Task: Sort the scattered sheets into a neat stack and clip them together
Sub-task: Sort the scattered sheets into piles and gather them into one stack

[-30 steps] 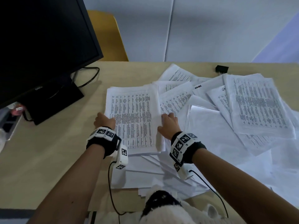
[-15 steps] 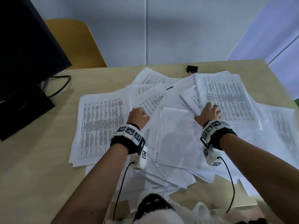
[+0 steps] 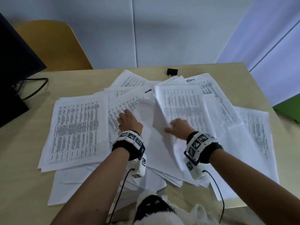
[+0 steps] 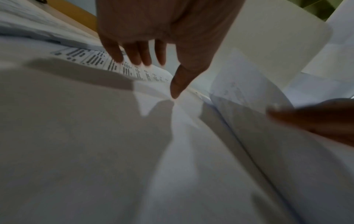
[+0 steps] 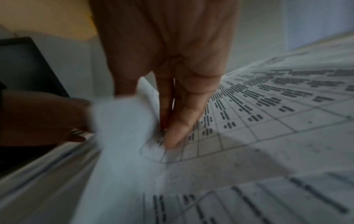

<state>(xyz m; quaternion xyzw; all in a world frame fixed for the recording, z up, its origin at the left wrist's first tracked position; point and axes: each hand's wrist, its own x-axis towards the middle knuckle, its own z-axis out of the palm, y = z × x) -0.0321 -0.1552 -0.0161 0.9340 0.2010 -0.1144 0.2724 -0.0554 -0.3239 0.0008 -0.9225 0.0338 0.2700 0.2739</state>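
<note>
White printed sheets (image 3: 253, 127) lie scattered and overlapping across the wooden desk (image 3: 21, 153). A squarer pile (image 3: 76, 130) with a printed table on top sits at the left. My left hand (image 3: 125, 116) rests open on sheets in the middle, its straight fingers (image 4: 134, 56) touching a printed page. My right hand (image 3: 172, 127) pinches the left edge of a large printed sheet (image 3: 181, 101), which curls up between thumb and fingers (image 5: 172, 121). A black binder clip (image 3: 172, 72) lies beyond the papers at the desk's far edge, out of both hands' reach.
A black monitor (image 3: 14, 75) with its cable (image 3: 35, 88) stands at the far left. A yellow chair (image 3: 48, 46) is behind the desk. Something green (image 3: 289, 109) lies past the desk's right edge. Sheets overhang the near edge.
My right hand slid left off the big printed sheet's middle, took its left edge and lifted it. My left hand moved a little right and forward onto the middle sheets.
</note>
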